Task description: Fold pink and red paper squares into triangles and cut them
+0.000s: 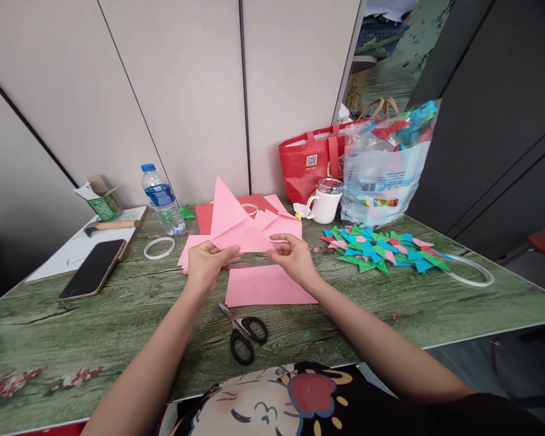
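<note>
My left hand (206, 264) clamps its grip on folded pink paper (235, 225) above the worktop (86, 339), beyond the scissors (239, 324). My right hand (296, 259) is at the paper's right corner; I cannot tell whether its grip is closed.

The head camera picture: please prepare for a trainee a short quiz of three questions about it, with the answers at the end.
1. True or false: the scissors lie on the table with neither of the person's hands on them.
2. Which of these stands nearest to the red bag?
a) the phone
b) the white mug
c) the water bottle
3. What does the left hand hold?

Key:
1. True.
2. b
3. A folded pink paper.
</note>
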`<state>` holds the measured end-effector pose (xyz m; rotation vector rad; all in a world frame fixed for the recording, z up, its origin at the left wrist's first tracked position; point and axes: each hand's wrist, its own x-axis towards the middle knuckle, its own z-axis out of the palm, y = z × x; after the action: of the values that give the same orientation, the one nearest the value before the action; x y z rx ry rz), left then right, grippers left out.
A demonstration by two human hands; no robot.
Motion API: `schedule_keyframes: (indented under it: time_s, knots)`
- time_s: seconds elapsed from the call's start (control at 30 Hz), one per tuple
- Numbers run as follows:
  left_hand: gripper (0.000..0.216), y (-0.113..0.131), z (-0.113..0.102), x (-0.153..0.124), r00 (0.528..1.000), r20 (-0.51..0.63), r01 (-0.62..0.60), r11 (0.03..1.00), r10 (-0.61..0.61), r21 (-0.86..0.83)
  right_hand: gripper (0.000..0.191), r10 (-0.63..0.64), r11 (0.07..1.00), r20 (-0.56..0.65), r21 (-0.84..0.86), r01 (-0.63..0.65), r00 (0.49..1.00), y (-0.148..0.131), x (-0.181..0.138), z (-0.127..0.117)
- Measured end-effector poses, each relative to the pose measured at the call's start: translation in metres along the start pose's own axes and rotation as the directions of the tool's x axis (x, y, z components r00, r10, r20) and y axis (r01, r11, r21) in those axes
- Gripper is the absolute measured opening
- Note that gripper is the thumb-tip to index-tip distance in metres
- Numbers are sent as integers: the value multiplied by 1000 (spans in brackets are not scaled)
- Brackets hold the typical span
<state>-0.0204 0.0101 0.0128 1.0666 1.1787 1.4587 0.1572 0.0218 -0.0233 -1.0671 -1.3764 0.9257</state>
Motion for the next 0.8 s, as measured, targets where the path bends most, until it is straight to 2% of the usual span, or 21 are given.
schedule_keyframes:
  time_s: [0.23, 0.3, 0.37, 0.5, 0.57, 0.63, 0.7, 0.8]
  knots:
    - [31, 0, -8, 9, 997, -73, -34, 994, 27, -106, 34, 18, 990, -140, 140, 2, 990, 5, 9, -7]
    - [32, -3, -6, 9, 996, -91, -13, 995, 4, -103, 34, 30, 977, -139, 215, 1, 990, 6, 9, -5]
    - [32, -6, -3, 7, 996, -88, 6, 996, -14, -94, 36, 52, 967, -78, 255, -31, 996, 5, 7, -2]
    - [36, -13, 2, 3, 995, 99, 12, 998, -6, -64, 37, 70, 972, 46, 223, -79, 996, 6, 3, 3]
    - [45, -16, 4, 1, 980, 201, 2, 999, -12, 50, 34, 73, 972, 12, 222, -74, 997, 10, 4, 2]
    - [62, -20, 5, 0, 953, 304, -78, 973, 8, 218, 32, 78, 971, -69, 232, -60, 995, 16, 9, -1]
    - [83, -24, 4, -2, 894, 446, -227, 897, 39, 378, 33, 84, 969, -145, 241, -47, 986, 24, 16, -6]
    - [103, -31, 1, -5, 751, 660, -455, 712, -16, 535, 46, 30, 985, -249, 173, 14, 968, 39, 26, -14]
